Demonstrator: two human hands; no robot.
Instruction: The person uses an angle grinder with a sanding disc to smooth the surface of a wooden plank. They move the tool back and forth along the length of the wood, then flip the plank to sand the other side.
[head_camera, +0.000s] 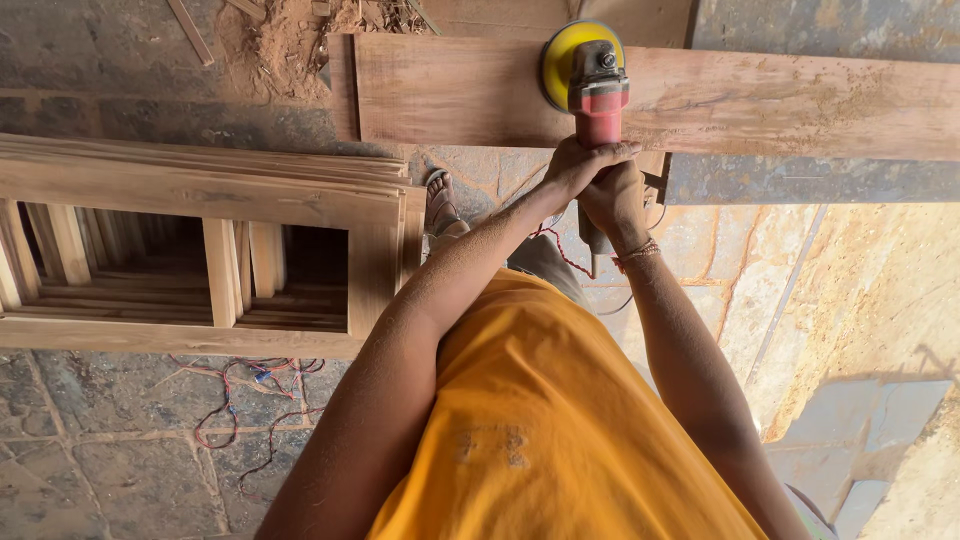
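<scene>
Gripping the red grinder (598, 105) at top centre of the head view, you have both hands closed around its body: left hand (578, 165) wrapped nearer the head, right hand (617, 203) just behind it, touching. The yellow disc (560, 62) lies against the long plank (760, 100) that runs across the top right. Stacked wooden frames (200, 250) fill the left, with sawdust (285, 40) at upper left.

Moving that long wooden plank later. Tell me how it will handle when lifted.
The plank looks thick and solid, so probably stiff and fairly heavy. It is long, so lifted by one end it would likely swing. Sawdust on its surface may make it a little slippery.
</scene>
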